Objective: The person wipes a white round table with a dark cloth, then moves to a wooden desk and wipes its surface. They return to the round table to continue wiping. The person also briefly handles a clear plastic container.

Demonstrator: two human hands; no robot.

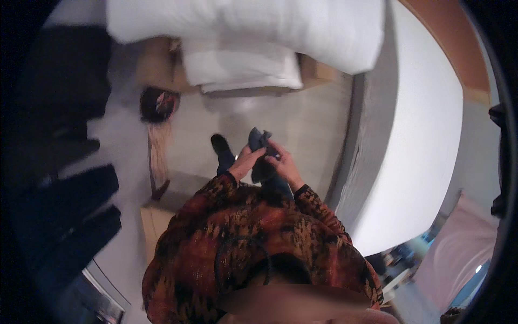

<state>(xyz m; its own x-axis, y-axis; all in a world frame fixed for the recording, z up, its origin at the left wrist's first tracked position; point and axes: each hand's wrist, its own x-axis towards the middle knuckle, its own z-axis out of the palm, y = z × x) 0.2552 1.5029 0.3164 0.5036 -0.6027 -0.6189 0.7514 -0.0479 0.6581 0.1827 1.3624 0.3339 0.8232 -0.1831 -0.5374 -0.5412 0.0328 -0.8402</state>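
Both hands meet in front of my body, over the floor. My left hand [243, 163] grips a small dark blue-grey item [255, 139], seemingly cloth, with the thumb laid across it. From the other side my right hand [286, 164] pinches the same item, its thumb and index finger close to a bunched end. A darker part shows below the fingers; whether it belongs to the item or is a shoe, I cannot tell. Blur hides the item's exact shape.
White folded fabric [243, 69] lies on a cardboard box [156, 67] ahead, below a large white padded surface [251, 20]. A dark round container [159, 104] stands left. Dark garments [64, 218] hang at far left. A broad white-topped surface [421, 133] runs along the right.
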